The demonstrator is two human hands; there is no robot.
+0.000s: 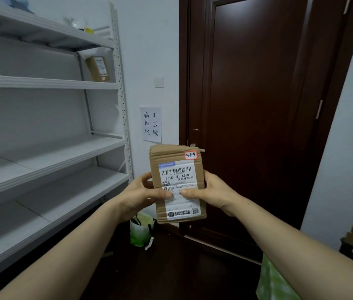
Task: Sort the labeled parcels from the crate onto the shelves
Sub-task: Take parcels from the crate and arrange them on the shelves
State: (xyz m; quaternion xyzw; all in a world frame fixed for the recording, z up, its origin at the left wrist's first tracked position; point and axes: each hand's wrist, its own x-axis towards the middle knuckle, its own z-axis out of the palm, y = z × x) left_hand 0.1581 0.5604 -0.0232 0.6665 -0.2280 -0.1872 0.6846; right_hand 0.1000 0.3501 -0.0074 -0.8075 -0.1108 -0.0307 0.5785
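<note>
Head view: left hand (140, 197) and right hand (213, 193) grip parcel (176, 167) marked "5-1-4".

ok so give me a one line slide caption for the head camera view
Left hand and right hand hold a labeled parcel upright beside the shelves.

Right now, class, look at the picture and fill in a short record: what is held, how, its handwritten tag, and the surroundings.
held item: cardboard parcel, upright, printed label facing the camera
grip: left hand and right hand hold its sides, thumbs on the label
handwritten tag: red-bordered sticker reading 5-1-4, at its top right corner
left side: white shelves, second parcel on an upper shelf
behind: dark wooden door; paper sign on the wall
floor: green bag
</note>
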